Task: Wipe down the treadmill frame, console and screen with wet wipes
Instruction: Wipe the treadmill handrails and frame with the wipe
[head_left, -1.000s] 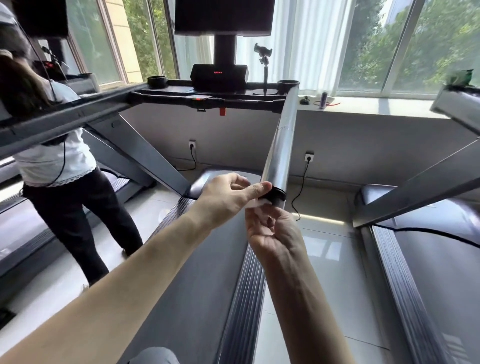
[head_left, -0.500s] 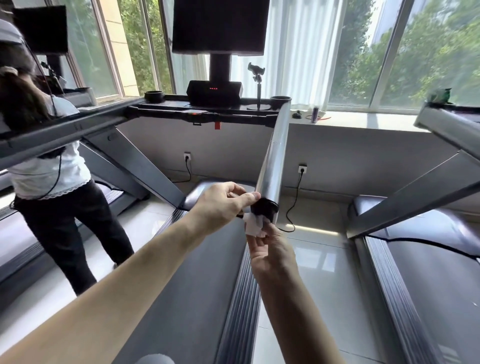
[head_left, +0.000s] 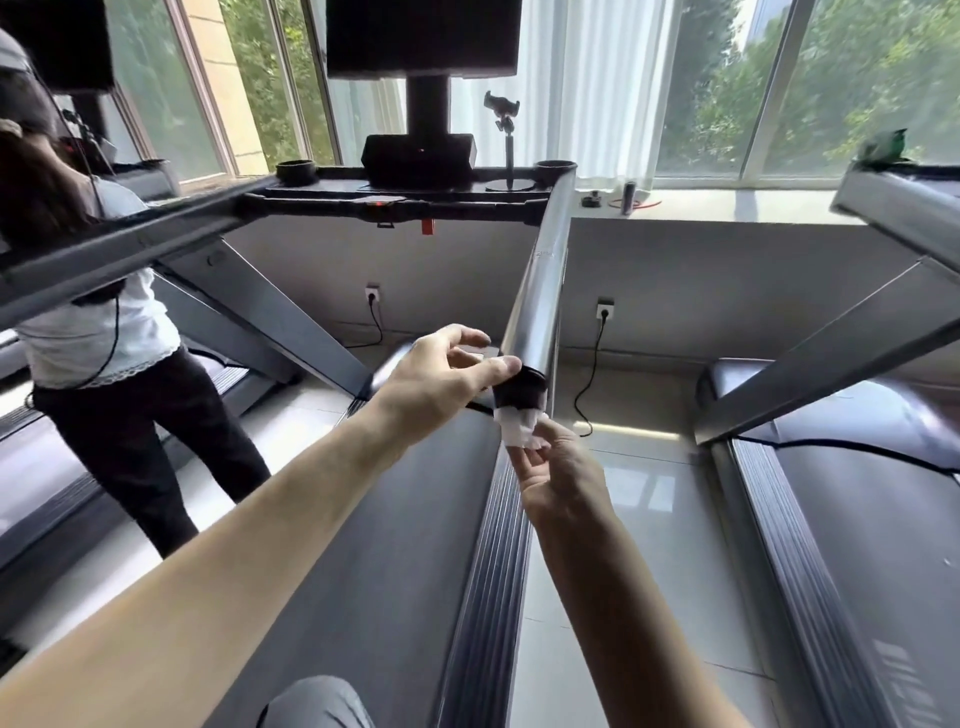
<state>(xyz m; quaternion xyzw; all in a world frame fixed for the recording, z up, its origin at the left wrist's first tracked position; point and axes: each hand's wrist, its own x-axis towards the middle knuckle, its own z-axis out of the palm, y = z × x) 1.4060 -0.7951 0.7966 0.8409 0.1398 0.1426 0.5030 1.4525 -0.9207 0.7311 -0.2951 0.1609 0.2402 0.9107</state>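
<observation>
The treadmill's silver right handrail (head_left: 540, 291) runs from the console (head_left: 415, 161) down to a black end cap (head_left: 519, 391). My left hand (head_left: 441, 379) is at the cap, its thumb touching the cap's upper edge and its fingers curled beside the rail. Below the cap my right hand (head_left: 558, 467) pinches a crumpled white wet wipe (head_left: 519, 426) and presses it against the cap's end. The dark screen (head_left: 423, 36) stands above the console. The grey belt (head_left: 374, 545) lies beneath my arms.
A person in a white top (head_left: 88, 322) stands on the treadmill to the left. Another treadmill's rail (head_left: 831, 353) and deck are on the right. A phone holder (head_left: 503, 111) stands on the console. Power cords hang from wall sockets (head_left: 604, 310).
My right hand has brought the wipe out from my palm and up against the end cap. The camera has tilted slightly, and my left hand stays at the cap.
</observation>
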